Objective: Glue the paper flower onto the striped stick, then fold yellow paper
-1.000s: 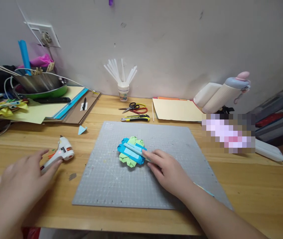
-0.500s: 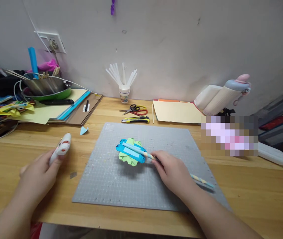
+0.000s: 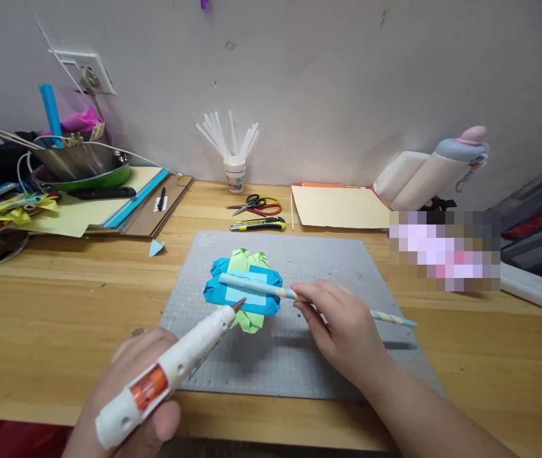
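A blue and green folded paper piece lies on a grey cutting mat. Across it runs a rolled paper stick, light blue with pale stripes. My right hand is closed on that stick just right of the paper piece. My left hand is wrapped round a white glue gun with an orange band. The gun's nozzle points at the near edge of the paper piece, just short of the stick.
At the back of the wooden desk lie scissors, a yellow utility knife, a cup of white sticks and cream card. A metal bowl and stacked coloured paper fill the back left. A bottle stands at the right.
My left hand has picked the glue gun up off the desk and brought it right, over the mat, to the paper piece. My right hand has shifted slightly along the stick.
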`<state>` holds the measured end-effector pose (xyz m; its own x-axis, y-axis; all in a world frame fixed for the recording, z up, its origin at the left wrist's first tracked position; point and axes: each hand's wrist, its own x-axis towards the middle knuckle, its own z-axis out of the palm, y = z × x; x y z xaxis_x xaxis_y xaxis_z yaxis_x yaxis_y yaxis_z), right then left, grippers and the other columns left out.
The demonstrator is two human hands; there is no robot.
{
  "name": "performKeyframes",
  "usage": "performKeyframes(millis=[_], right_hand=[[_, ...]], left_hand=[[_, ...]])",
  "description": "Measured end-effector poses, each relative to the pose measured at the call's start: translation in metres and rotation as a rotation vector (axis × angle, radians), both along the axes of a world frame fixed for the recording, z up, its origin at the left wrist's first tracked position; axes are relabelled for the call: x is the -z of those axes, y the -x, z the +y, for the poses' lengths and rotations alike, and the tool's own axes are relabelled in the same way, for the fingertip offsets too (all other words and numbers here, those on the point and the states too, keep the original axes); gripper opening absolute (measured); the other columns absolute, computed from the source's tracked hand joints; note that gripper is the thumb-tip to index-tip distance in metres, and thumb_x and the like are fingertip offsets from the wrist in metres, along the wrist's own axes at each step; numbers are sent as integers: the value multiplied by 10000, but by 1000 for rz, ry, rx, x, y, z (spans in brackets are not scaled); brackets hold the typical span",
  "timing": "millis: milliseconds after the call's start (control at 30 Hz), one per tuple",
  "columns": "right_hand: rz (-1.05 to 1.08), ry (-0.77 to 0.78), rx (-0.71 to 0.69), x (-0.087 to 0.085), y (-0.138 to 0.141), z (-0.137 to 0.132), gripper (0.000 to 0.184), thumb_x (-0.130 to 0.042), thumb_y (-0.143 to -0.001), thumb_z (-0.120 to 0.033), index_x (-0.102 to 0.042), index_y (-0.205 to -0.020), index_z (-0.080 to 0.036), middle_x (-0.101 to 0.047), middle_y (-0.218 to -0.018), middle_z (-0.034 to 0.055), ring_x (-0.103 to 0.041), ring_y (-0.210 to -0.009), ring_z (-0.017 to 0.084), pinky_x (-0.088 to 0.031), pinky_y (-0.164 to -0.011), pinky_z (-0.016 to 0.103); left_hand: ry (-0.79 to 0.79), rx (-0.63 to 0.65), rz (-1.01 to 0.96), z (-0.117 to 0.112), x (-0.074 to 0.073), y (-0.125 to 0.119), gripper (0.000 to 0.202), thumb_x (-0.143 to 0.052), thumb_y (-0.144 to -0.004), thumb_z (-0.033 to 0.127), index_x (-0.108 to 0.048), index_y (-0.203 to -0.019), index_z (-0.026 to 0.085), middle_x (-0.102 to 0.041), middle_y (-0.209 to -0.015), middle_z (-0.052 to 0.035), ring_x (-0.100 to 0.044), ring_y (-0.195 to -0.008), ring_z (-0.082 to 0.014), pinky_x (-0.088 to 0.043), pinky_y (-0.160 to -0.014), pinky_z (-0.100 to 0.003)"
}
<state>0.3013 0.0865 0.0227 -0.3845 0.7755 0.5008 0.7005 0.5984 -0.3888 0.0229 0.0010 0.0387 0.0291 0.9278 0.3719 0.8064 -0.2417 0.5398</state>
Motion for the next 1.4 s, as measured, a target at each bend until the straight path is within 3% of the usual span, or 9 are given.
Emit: performKeyframes(millis=[67,200,433,567,833,1100,1400], right_hand=[[-8,-17,-8,-1,0,-1,187,-453,-920,-193,-568,-1066,-213,-658,-939,59,-595,-838,182,-415,-711,309],[0,-21,-25,-1,1,-2,186,-468,-913,-177,-560,-1070,-214,-662,-937,47,-590,-833,170,-406,-703,301],[-17,-2,-28,-2,1,-2,193,-442,-921,-189,-575,-1058,-216,-666,-934,49,-598,-810,162,-410,-689,293],[-14,0,-36,-1,1,-2,191,-443,-921,-192,-575,-1056,-219,-665,-934,54,-601,-832,170,-412,-698,298],[5,13,-44,-1,0,-2,179,-461,-915,-177,-566,-1054,-216,-652,-906,41,-574,-800,165,-396,-692,296],[15,24,-50,0,0,-1,184,-462,-916,-174,-565,-1063,-218,-647,-909,39,-574,-809,165,-404,-709,298],[33,9,-66,2,0,-1,182,-479,-906,-164,-566,-1058,-212,-648,-898,42,-570,-788,171,-409,-687,307]], left_hand=[[12,64,-32,5,-8,-6,405,-313,-832,624,-588,-823,328,-631,-857,-40,-595,-745,-255,-485,-602,-392],[28,29,-64,8,-16,-17,352,-373,-840,576,-487,-692,278,-543,-790,-23,-540,-740,-234,-417,-633,-379],[32,45,40,9,-12,-11,197,-461,-816,416,-473,-687,267,-534,-785,-23,-530,-752,-236,-400,-634,-360],[32,17,43,11,-13,-13,237,-455,-819,435,-463,-660,260,-554,-771,-19,-525,-722,-232,-384,-629,-366],[14,109,141,15,-11,-9,198,-478,-830,395,-507,-693,256,-532,-721,5,-507,-651,-193,-345,-594,-335],[-1,29,134,10,-14,-3,176,-466,-833,353,-506,-691,257,-512,-685,5,-486,-640,-191,-330,-595,-332],[-76,79,270,10,-12,10,160,-459,-849,298,-442,-702,236,-479,-656,26,-486,-609,-156,-341,-575,-294]])
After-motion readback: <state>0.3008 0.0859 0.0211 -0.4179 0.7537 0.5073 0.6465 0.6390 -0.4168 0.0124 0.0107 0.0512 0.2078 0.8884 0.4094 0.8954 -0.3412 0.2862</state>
